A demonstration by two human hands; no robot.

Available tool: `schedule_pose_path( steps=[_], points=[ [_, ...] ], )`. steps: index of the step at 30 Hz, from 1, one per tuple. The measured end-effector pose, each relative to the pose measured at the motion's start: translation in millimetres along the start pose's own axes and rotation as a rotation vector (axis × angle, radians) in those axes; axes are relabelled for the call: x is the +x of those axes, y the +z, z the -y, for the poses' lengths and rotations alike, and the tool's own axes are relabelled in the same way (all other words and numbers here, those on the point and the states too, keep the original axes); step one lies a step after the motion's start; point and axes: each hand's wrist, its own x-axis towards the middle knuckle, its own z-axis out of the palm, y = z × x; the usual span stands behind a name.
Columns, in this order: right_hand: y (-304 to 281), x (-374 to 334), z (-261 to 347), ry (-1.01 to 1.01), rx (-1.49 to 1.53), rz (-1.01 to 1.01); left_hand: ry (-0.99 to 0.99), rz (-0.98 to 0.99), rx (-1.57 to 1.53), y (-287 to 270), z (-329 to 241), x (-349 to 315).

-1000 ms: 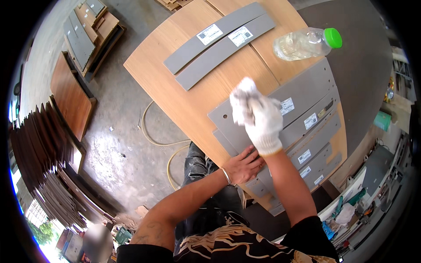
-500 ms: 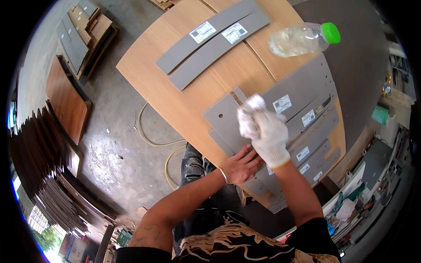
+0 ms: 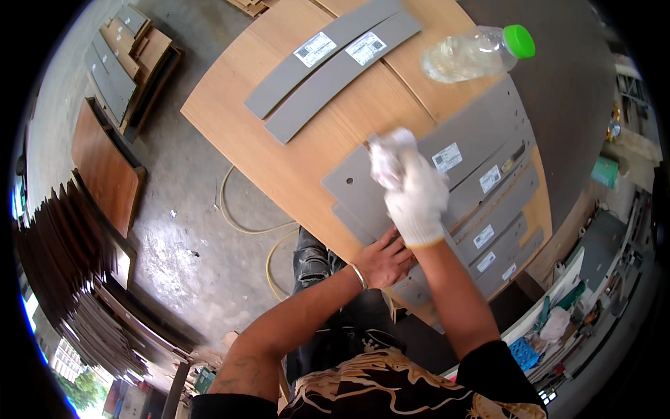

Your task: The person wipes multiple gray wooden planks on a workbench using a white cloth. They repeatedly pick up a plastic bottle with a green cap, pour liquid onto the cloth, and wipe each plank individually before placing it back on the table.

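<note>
My right hand [image 3: 417, 192], in a white knitted glove, is closed round a crumpled whitish cloth [image 3: 386, 160], somewhat blurred. It is over a grey panel [image 3: 356, 195] with a round hole near its left corner. My bare left hand [image 3: 385, 262], with a bracelet at the wrist, lies with fingers stretched at the near edge of that panel; the fingertips are partly hidden by my right hand and forearm. More grey panels [image 3: 481, 126] with white labels lie to the right. Two curved grey strips [image 3: 342, 66], also labelled, rest farther off.
Everything lies on large wood-coloured boards [image 3: 237, 91]. A clear bottle with a green cap [image 3: 466, 54] lies on its side at the far right. A yellowish hose [image 3: 230, 216] loops on the floor. Dark curved panels [image 3: 59, 244] stand stacked at left; a cluttered bench [image 3: 558, 321] is at right.
My right hand has shifted slightly left and away from me with the cloth. My left hand stays in nearly the same place on the panel edge.
</note>
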Motion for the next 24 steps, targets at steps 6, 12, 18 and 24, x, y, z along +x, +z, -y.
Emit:
schedule_pose_path(
  steps=[6, 12, 18, 24],
  points=[
    [2, 27, 20, 0.069, -0.164, 0.075, -0.009, -0.006, 0.016, -1, 0, -2],
    [9, 37, 23, 0.006, -0.158, -0.002, 0.014, 0.071, 0.012, 3, 2, -7],
    [6, -12, -35, 0.018, 0.034, -0.001, 0.011, -0.012, 0.061, -5, 2, 4],
    [11, 51, 21, 0.013, -0.031, 0.062, 0.015, 0.012, 0.034, 2, 1, 2]
  ],
)
